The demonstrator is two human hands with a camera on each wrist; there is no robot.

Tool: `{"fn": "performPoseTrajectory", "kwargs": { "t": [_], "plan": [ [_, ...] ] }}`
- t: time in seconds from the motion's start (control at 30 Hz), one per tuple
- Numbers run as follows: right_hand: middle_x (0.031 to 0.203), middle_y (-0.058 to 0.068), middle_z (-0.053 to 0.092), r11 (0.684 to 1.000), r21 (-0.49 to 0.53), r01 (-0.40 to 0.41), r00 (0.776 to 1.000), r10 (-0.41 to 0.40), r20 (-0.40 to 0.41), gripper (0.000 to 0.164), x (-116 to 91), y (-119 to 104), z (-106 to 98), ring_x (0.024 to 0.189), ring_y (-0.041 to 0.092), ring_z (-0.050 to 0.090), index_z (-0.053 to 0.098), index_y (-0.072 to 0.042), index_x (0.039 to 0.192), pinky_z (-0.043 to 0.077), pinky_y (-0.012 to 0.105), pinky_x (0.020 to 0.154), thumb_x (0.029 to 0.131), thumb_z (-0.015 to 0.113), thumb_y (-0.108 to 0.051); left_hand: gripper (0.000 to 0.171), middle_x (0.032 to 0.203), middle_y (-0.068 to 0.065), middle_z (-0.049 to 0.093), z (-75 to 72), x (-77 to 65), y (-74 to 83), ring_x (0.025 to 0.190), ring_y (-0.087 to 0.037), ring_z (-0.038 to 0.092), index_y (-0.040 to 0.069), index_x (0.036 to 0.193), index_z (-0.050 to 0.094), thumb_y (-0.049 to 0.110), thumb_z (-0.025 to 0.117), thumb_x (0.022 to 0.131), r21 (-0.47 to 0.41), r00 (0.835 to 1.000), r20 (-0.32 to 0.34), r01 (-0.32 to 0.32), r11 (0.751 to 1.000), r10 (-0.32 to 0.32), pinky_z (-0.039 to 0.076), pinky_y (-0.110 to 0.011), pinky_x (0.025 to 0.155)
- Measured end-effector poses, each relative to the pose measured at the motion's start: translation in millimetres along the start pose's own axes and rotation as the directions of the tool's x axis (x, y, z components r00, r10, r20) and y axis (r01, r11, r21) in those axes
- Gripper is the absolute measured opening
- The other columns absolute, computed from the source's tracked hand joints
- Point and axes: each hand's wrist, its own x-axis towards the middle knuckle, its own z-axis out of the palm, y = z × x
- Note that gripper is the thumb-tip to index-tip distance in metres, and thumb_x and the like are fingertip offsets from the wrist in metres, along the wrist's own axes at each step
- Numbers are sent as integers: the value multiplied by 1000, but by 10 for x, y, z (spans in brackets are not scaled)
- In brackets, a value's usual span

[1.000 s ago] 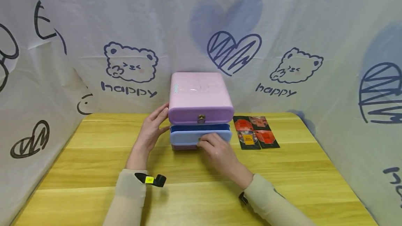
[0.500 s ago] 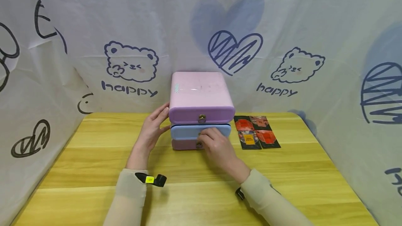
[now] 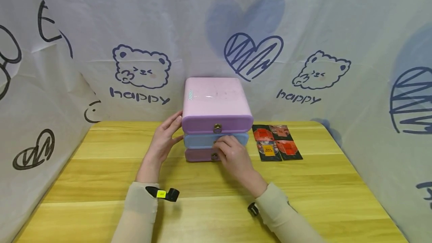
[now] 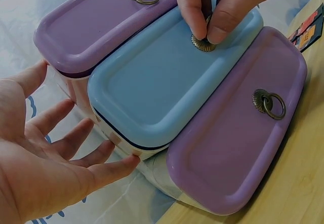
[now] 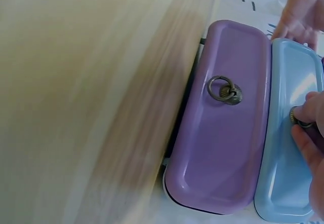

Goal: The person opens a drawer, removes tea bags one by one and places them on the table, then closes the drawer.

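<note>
A small cabinet with a pink top has three drawers, stacked: a purple top drawer, a light-blue middle drawer and a purple bottom drawer. Thumb and fingers of my right hand pinch the brass ring pull of the blue drawer, partly covering it. That drawer sits nearly flush, with a thin dark line along its edge in the left wrist view. My left hand lies against the cabinet's left side, fingers spread and fingertips touching it.
Several black-and-red packets lie flat on the wooden table, right of the cabinet. A printed white cloth hangs close behind it. Brass ring pulls also hang on the top drawer and the bottom drawer.
The blue drawer has slid inward from partly pulled out to nearly flush, my right hand moving forward with it. My left hand has stayed at the cabinet's side.
</note>
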Motion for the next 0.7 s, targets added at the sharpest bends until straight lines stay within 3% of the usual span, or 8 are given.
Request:
{"fn": "performPoseTrajectory", "kwargs": {
  "t": [0.33,0.7],
  "plan": [
    [93,0,59,1000,-8,-26,1000,26,-3,10,-3,-13,2,87,15,50,66,-12,89,49,28,73,83,61,-7,50,136,-4,44,5,1,-8,117,-18,41,22,131,50,41,59,86,-11,1000,-1,5,1000,-5,36,-55,95],
    [101,3,58,999,-39,-33,996,35,77,16,-26,-56,-62,93,16,49,66,-11,97,48,29,79,81,63,-9,50,136,-4,43,6,-6,8,117,-17,40,22,131,49,41,59,86,-13,1000,-2,4,1000,-4,36,-54,95]
  ]
}}
